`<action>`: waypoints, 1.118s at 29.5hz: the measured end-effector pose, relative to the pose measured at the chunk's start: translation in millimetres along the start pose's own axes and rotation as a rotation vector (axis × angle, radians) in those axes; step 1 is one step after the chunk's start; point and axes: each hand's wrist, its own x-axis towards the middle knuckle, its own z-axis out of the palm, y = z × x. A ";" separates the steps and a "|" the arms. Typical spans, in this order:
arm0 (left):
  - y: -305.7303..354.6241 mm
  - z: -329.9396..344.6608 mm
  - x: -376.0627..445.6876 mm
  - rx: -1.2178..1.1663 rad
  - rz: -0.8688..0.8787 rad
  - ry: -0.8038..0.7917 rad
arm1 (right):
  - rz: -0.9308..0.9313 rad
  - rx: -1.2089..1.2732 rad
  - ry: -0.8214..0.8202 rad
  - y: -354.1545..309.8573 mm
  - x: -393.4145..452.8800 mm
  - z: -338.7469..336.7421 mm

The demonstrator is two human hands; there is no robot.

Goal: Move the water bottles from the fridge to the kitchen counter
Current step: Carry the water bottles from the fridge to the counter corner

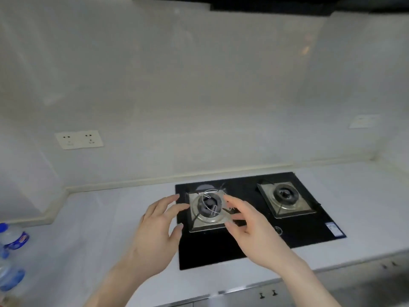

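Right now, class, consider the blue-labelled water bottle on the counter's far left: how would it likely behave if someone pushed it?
The water bottle looks round-bodied, so it would probably roll if knocked over. It seems clear thin plastic, likely to flex under a firm grip. The pale counter looks smooth and glossy, so a push might slide it rather than tip it. How full it is cannot be told.

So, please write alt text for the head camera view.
Two empty hands, left hand and right hand, hover open above the left burner of a black gas hob set in a white counter. Two water bottles stand at the far left edge.
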 end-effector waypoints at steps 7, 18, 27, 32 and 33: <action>122.6 63.7 9.8 -0.068 0.242 -0.084 | 0.098 -0.050 0.207 62.7 -91.3 -99.9; 348.3 161.7 46.3 -0.145 0.733 -0.300 | 0.345 -0.145 0.667 146.1 -258.0 -247.7; 482.7 242.9 78.5 -0.214 1.022 -0.432 | 0.543 -0.226 0.872 187.6 -328.5 -323.4; 563.0 293.5 106.3 -0.253 1.133 -0.525 | 0.658 -0.216 0.996 222.3 -350.0 -372.8; 577.7 304.1 113.4 -0.260 1.160 -0.534 | 0.676 -0.213 1.016 230.7 -351.3 -383.3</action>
